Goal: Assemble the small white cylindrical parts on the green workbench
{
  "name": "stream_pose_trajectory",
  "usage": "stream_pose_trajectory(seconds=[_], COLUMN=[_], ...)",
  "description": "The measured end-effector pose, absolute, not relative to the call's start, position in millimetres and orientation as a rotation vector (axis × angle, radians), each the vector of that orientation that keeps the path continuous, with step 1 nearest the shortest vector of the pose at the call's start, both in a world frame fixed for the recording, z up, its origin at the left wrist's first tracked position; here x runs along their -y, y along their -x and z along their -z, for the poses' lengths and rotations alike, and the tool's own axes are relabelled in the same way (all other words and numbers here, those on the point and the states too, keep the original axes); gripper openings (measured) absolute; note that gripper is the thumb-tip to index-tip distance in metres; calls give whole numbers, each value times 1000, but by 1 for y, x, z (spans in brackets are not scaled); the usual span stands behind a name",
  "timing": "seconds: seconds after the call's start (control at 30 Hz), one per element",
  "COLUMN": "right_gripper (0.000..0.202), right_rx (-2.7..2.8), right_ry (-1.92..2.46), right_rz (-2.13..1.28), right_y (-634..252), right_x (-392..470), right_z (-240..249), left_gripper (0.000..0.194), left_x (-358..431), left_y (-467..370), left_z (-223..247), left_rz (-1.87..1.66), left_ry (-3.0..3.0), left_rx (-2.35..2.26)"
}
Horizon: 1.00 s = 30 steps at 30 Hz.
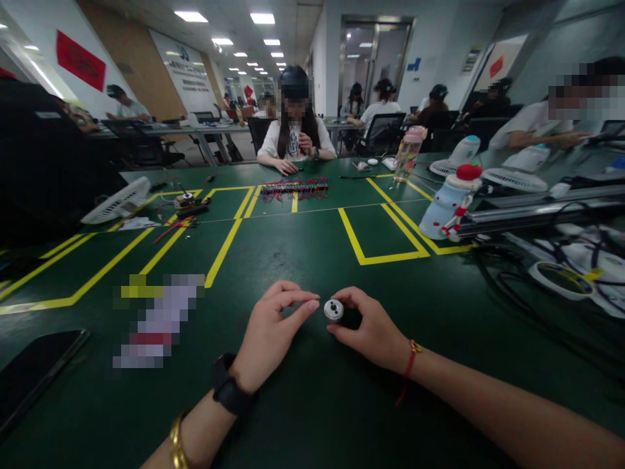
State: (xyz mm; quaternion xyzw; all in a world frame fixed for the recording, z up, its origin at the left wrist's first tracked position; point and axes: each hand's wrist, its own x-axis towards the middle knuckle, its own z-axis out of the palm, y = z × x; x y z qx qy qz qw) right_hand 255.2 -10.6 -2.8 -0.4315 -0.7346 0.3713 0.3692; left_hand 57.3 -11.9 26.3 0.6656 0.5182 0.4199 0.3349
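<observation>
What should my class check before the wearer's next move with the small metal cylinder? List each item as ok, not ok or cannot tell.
1. Metal cylinder steadied by the right hand: ok, between thumb and fingers.
2. Cylinder's end face in view: ok, its dark holes show.
3. Left hand close to the cylinder: ok, fingertips right beside it.
4. Small part in the left fingertips: cannot tell, too small to see.
5. Red bracelet tucked away: not ok, a loose end hangs down.
6. Phone clear of both hands: ok, off to the left.
</observation>
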Motion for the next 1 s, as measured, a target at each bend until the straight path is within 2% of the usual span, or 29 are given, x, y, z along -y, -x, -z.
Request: stream_pose_trajectory(seconds=[0.23, 0.4, 0.73, 0.87, 1.0], right_gripper=[33, 34, 42, 37, 40], right_rx=[1889, 1904, 1945, 1929, 1789], right_ry=[1132, 1129, 1138, 1168, 1375], right_rz=[-883, -895, -901, -858, -669], right_y=[-255, -256, -256, -267, -320], right_x=[11, 11, 13, 6, -14], right_z=[3, 3, 1, -5, -19], left_gripper=[8, 10, 32, 33, 32], left_x=[12, 12, -3, -4, -7], left_y=[-54, -57, -3, 8, 9], left_z=[0, -1, -6, 7, 13], left_rz=[-923, -805, -1110, -1185, -1190], left_ry=[-1939, -2033, -1372, -1228, -1162], left_rx=[-1392, -1435, -1556, -1443, -1386])
